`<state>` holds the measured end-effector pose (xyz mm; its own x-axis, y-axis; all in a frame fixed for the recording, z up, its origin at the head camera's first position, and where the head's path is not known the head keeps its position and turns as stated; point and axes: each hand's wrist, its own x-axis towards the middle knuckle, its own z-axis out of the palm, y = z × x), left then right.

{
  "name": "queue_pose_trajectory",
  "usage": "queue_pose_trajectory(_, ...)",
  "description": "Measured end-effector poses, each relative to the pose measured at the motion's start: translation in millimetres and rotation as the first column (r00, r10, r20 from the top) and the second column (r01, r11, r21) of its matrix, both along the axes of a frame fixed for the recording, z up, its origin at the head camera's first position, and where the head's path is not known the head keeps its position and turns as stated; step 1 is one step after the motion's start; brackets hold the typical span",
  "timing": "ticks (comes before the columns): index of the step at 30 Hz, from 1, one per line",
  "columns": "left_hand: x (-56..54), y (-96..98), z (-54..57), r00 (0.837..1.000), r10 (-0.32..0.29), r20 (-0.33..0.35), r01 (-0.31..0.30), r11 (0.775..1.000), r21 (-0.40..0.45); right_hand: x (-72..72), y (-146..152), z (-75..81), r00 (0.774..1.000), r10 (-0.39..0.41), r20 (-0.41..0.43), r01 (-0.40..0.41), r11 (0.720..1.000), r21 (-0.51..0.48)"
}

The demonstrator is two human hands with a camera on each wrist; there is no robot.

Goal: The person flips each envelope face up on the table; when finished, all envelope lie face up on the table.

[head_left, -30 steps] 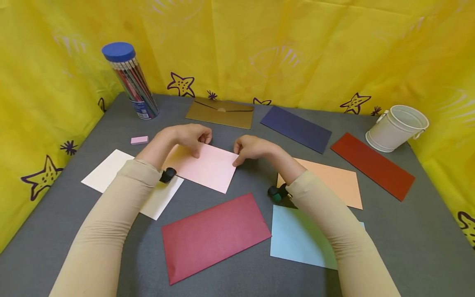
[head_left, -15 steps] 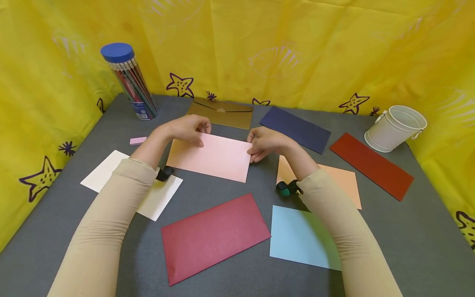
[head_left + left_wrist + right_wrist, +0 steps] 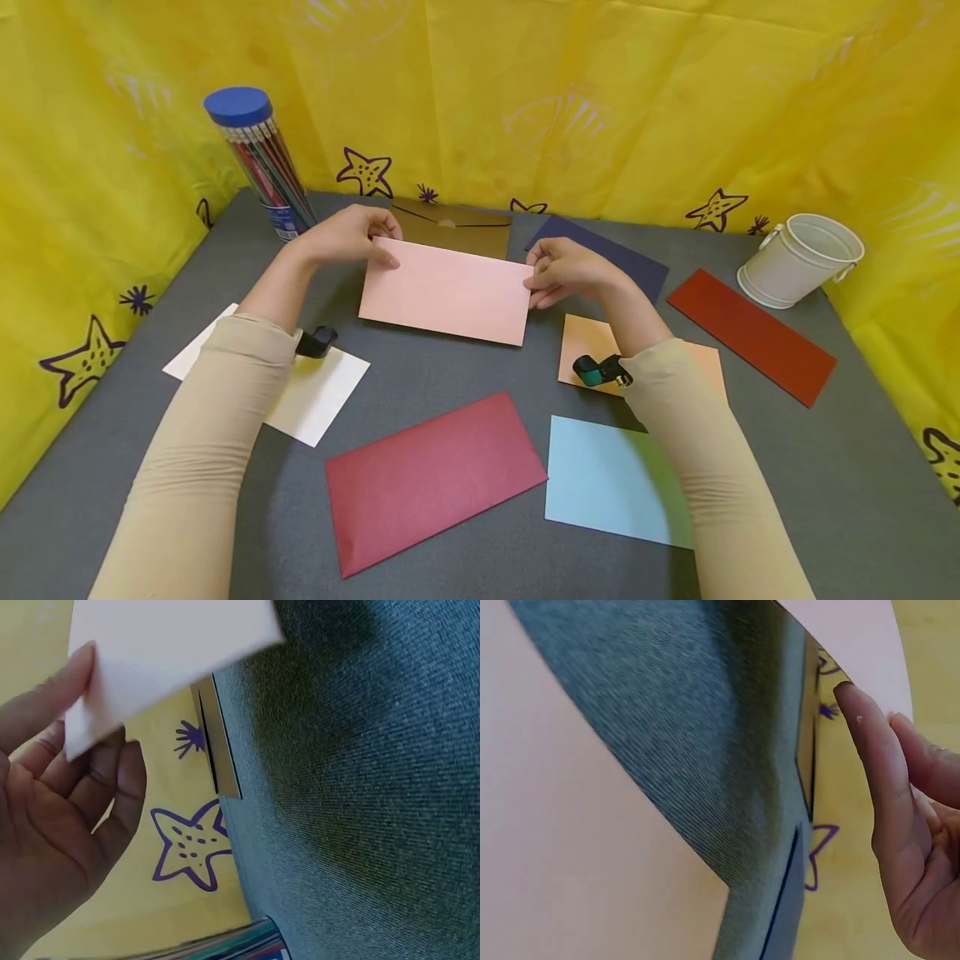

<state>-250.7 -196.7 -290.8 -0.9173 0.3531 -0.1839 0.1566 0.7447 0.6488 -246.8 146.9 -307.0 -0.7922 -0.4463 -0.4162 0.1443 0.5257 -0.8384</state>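
Observation:
Between my hands a pale pink envelope (image 3: 446, 292) is held up over the table, its long top edge sloping slightly down to the right. My left hand (image 3: 348, 235) pinches its upper left corner, thumb on the near face and fingers behind. In the left wrist view the thumb (image 3: 79, 671) presses against that corner. At the right end my right hand (image 3: 573, 271) pinches the short edge near the top. The right wrist view has the thumb (image 3: 930, 761) and index finger (image 3: 877, 742) on either side of the paper. Behind it a gold envelope (image 3: 472, 236) is partly covered.
A dark red envelope (image 3: 435, 483) lies in front, a light blue one (image 3: 607, 483) to its right. Cream (image 3: 322, 392), peach (image 3: 585, 350), navy (image 3: 600, 250) and rust-red (image 3: 750, 337) envelopes lie around. A pencil tub (image 3: 262, 158) and white bucket (image 3: 798, 258) stand at the back corners.
Both hands have lifted the pink envelope and carried it right and away from the body. The right hand now grips more of its right edge; the cream envelope is less covered.

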Motion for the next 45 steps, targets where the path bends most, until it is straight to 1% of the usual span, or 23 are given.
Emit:
queue_pose_trajectory(3,-1.1,-4.4,-0.8,0.998,0.048,0.028,-0.049,0.997,0.052,-1.3,5,3.7,1.0,-0.026,-0.003,0.026,1.0,-0.005)
queue_pose_trajectory(6,-1.1,-9.1,-1.5,0.994,0.08,0.079,-0.089,0.989,0.115,-2.9,10,6.5,0.999,-0.039,-0.01,0.039,0.999,-0.016)
queue_pose_trajectory(10,-1.4,-14.2,-2.8,0.986,0.091,0.14,-0.116,0.975,0.189,-5.5,16,8.2,0.998,-0.058,-0.025,0.057,0.998,-0.037)
queue_pose_trajectory(14,-1.2,-16.2,-3.9,0.981,0.09,0.169,-0.124,0.972,0.201,-7.6,20,8.5,0.994,-0.098,-0.036,0.096,0.994,-0.059)
queue_pose_trajectory(18,-1.1,-17.5,-4.6,0.979,0.087,0.183,-0.124,0.972,0.202,-8.0,21,7.8,0.987,-0.154,-0.046,0.149,0.985,-0.09)
queue_pose_trajectory(20,-1.2,-18.1,-4.9,0.978,0.091,0.186,-0.13,0.969,0.208,-7.8,20,7.5,0.98,-0.195,-0.044,0.188,0.975,-0.12)
queue_pose_trajectory(22,-1.5,-18.7,-5.2,0.977,0.101,0.186,-0.141,0.966,0.216,-7.6,19,7.6,0.97,-0.24,-0.035,0.231,0.959,-0.164)
queue_pose_trajectory(25,-1.8,-19.4,-5.4,0.975,0.123,0.186,-0.165,0.96,0.226,-7.9,18,7.9,0.958,-0.287,-0.02,0.275,0.934,-0.227)
queue_pose_trajectory(27,-2.1,-19.8,-5.2,0.973,0.139,0.187,-0.182,0.954,0.239,-8.5,18,8.0,0.955,-0.297,-0.008,0.285,0.923,-0.258)
queue_pose_trajectory(32,-2.3,-20.1,-4.6,0.967,0.173,0.187,-0.219,0.94,0.262,-9.9,17,6.5,0.959,-0.284,0.008,0.275,0.92,-0.279)
queue_pose_trajectory(35,-2.5,-19.8,-4.5,0.963,0.191,0.189,-0.239,0.931,0.276,-10.1,16,5.3,0.955,-0.296,0.018,0.288,0.91,-0.298)
queue_pose_trajectory(39,-3.2,-19.3,-4.9,0.959,0.218,0.184,-0.269,0.905,0.331,-9.3,15,5.2,0.944,-0.33,0.032,0.32,0.882,-0.345)
queue_pose_trajectory(42,-3.8,-19.4,-5.2,0.958,0.24,0.16,-0.284,0.875,0.393,-8.5,14,5.7,0.937,-0.347,0.047,0.337,0.86,-0.383)
queue_pose_trajectory(45,-3.5,-20.1,-4.6,0.956,0.262,0.129,-0.292,0.857,0.424,-8.0,12,6.0,0.931,-0.359,0.069,0.353,0.838,-0.416)
